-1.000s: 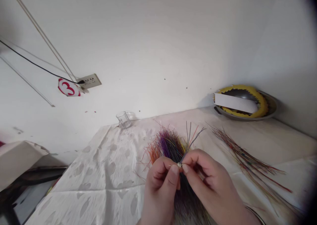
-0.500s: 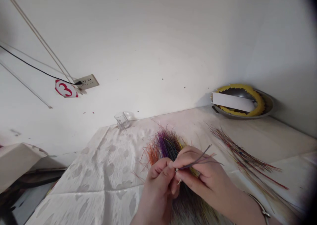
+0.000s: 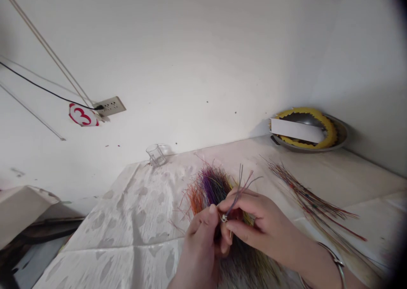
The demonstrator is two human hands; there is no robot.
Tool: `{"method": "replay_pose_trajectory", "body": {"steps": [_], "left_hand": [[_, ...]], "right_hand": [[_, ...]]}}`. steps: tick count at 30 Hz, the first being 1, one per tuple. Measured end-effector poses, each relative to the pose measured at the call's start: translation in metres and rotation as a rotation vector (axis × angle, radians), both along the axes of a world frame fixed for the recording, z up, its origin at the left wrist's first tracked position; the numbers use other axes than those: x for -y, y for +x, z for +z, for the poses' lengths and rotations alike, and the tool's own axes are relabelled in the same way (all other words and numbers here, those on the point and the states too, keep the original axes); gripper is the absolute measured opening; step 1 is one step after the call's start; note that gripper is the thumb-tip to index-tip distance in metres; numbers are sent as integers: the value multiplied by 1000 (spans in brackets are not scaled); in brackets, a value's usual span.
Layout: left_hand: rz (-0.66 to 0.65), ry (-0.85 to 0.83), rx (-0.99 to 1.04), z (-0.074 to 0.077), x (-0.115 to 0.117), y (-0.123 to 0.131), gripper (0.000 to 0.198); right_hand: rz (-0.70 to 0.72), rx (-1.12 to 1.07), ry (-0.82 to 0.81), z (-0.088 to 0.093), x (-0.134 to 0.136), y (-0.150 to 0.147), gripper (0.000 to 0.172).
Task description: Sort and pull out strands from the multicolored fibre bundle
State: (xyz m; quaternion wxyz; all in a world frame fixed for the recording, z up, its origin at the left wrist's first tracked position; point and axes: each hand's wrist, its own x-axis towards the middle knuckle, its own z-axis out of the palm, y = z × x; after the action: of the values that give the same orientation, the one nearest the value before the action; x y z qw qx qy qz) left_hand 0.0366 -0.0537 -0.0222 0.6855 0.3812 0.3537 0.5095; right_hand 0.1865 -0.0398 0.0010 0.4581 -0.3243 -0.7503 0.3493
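Your right hand (image 3: 263, 225) is nearly closed, thumb and forefinger pinching a thin wire strand (image 3: 238, 193) just above a small pale bead (image 3: 224, 218). Your left hand (image 3: 200, 238) is curled close beside it; can't tell whether it has hold of the bead. The strand's long axis points up and slightly right, toward the wall, tips splayed. A fanned multicoloured wire bundle (image 3: 211, 187) sticks out above your hands and continues below them. Loose wires (image 3: 313, 200) lie right of your right hand, slanting down rightward. Open room: patterned table cover (image 3: 127, 221) left of your hands. Table's back edge meets the wall beyond the bundle; glass cup (image 3: 155, 155) sits near it.
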Motion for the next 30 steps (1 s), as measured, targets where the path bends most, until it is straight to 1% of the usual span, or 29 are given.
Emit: {"method": "replay_pose_trajectory", "body": {"steps": [2,3,5,9,12,15,16,18,20,21,25,27,30], "left_hand": [[42,16,-63,2,1,-1,47],[43,30,-98,3,1,-2,47],[57,92,-169,7,0,-4,43],[180,374,-331,13,-3,-7,25],[225,543,-444,12,-4,-9,15],[248,642,-531,10,-4,-11,23],[268,707,-598,10,-4,-12,28],[314,888,-776,11,-4,-14,36],[344,1046,-922,13,-5,-16,37],[350,1087,-964,14,-5,-16,34],[310,1105,-1016,16,-7,-15,21],[283,1120,-991,17,-8,-15,19],[285,1155,-941,18,-10,-15,19]], "right_hand": [[25,-33,-20,-1,1,-1,18],[35,-49,-39,-1,1,-2,18],[13,-64,-82,-1,1,-3,15],[-107,-53,-125,2,1,-5,12],[-127,-47,-187,5,1,-6,10],[-110,-53,-270,5,2,-6,10],[-95,-58,-297,5,3,-5,10],[-59,-67,-352,4,4,-5,11],[-45,-78,-384,3,4,-4,11],[-43,-82,-387,3,4,-3,11],[-11,-50,-384,4,4,-1,16],[19,-38,-410,4,3,1,16],[66,-61,-458,2,2,2,15]]}}
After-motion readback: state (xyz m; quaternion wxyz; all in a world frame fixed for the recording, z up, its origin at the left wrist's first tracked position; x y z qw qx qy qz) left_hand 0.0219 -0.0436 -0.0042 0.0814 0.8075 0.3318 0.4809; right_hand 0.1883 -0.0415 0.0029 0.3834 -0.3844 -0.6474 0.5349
